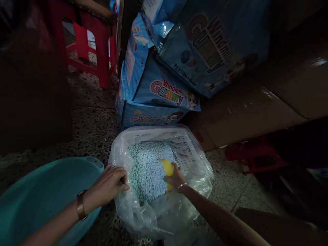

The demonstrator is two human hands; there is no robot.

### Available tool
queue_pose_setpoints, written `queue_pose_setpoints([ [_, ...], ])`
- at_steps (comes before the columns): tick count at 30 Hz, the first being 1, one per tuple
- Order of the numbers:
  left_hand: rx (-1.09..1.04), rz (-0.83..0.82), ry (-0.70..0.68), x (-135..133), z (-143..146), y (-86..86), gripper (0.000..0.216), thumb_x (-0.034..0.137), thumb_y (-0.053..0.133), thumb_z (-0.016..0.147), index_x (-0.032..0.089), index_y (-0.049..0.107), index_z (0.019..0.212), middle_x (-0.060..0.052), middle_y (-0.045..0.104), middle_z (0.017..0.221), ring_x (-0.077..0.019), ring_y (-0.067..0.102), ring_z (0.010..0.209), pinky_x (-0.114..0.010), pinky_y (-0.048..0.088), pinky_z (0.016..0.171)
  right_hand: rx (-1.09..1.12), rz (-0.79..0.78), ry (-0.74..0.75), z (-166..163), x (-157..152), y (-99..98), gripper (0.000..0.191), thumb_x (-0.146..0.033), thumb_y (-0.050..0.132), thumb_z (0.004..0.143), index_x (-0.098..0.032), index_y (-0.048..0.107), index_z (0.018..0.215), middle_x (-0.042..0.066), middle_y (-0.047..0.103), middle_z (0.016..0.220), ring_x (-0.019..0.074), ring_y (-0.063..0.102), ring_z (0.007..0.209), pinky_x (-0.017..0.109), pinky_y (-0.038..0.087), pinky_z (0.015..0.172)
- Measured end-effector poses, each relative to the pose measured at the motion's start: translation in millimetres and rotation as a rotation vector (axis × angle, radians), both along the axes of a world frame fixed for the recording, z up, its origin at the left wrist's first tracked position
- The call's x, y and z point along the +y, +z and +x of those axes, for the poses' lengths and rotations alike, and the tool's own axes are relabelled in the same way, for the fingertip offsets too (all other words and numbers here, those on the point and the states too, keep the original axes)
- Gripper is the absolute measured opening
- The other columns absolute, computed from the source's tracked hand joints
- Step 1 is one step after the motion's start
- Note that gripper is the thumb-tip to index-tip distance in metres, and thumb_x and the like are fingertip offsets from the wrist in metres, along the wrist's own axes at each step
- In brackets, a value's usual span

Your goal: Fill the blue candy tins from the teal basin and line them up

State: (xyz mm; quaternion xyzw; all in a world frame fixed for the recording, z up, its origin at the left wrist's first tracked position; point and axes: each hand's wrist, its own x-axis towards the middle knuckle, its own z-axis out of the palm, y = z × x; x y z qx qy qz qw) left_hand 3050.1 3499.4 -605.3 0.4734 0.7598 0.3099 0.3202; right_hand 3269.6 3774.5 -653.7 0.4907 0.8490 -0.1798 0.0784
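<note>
A white plastic basket (184, 134) lined with a clear plastic bag (164, 215) stands on the floor in front of me. Small pale blue and mint pellets (151, 167) fill much of it. My right hand (176, 177) grips a curved yellow scoop (167, 166) that is partly sunk among the pellets; its full shape is hidden. At the basket's left side, my left hand (115, 181) has its fingers curled on the rim of the bag, pinching the plastic. A watch is on the left wrist and a bracelet on the right.
A large teal tub (51, 198) sits at the left. Blue Windmill Gummy boxes (164, 89) are stacked behind the basket, beside brown cartons (256, 109). A red stool (99, 51) stands at the back left, and a red object (256, 155) lies to the right.
</note>
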Motion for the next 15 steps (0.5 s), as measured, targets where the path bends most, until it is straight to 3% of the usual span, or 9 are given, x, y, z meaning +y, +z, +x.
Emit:
queue_pose_setpoints([
  [3,-0.004,-0.02,0.007,1.7,2.1,-1.8,0.013,0.036,0.064,0.078,0.023,0.062,0.075,0.003,0.067,0.087,-0.0208,0.06,0.092,-0.042,0.03,0.101,0.11,0.032,0.113,-5.9,5.8,21.9,0.087,-0.045,0.071,0.066,-0.02,0.032,0.139,0.01,0.049,0.116,0.026,0.056,0.105,0.034,0.044,0.09],
  [5,0.009,-0.042,0.016,4.2,5.0,-0.2,0.014,0.037,0.064,0.078,0.024,0.062,0.075,0.003,0.068,0.088,-0.0215,0.061,0.094,-0.045,0.027,0.106,0.116,0.14,0.175,-18.2,25.2,30.6,0.091,-0.044,0.072,0.067,-0.016,0.029,0.142,0.013,0.047,0.121,0.0281,0.054,0.108,0.036,0.042,0.092],
  [9,0.01,-0.028,0.058,-8.6,3.9,3.7,0.019,0.047,0.061,0.081,0.031,0.066,0.088,0.003,0.07,0.103,-0.024,0.061,0.106,-0.047,0.024,0.114,-0.07,0.269,0.168,-44.8,60.9,19.9,0.077,-0.033,0.068,0.073,-0.011,0.035,0.139,0.017,0.048,0.122,0.0309,0.05,0.112,0.04,0.039,0.09],
  [10,-0.005,0.004,0.117,-19.3,0.3,2.5,0.025,0.051,0.06,0.081,0.034,0.065,0.099,0.004,0.068,0.113,-0.0245,0.059,0.113,-0.045,0.027,0.114,-0.089,0.258,0.164,-48.4,62.9,13.6,0.073,-0.03,0.067,0.073,-0.01,0.038,0.136,0.017,0.049,0.122,0.0304,0.05,0.111,0.039,0.04,0.088],
  [12,-0.025,0.047,0.366,-50.7,-10.4,-4.0,0.042,0.059,0.057,0.08,0.042,0.055,0.119,0.009,0.06,0.132,-0.0244,0.054,0.123,-0.04,0.04,0.108,-0.092,0.23,0.164,-50.2,57.7,2.8,0.07,-0.026,0.068,0.071,-0.01,0.041,0.133,0.017,0.049,0.121,0.0293,0.051,0.108,0.038,0.041,0.084],
  [15,0.068,-0.154,0.871,-107.9,-28.7,-20.9,0.052,0.071,0.046,0.079,0.054,0.042,0.127,0.02,0.056,0.135,-0.0254,0.058,0.119,-0.041,0.056,0.088,-0.054,0.194,0.195,-44.0,36.4,0.8,0.071,-0.032,0.068,0.07,-0.012,0.041,0.133,0.014,0.049,0.118,0.0288,0.051,0.105,0.038,0.042,0.083],
])
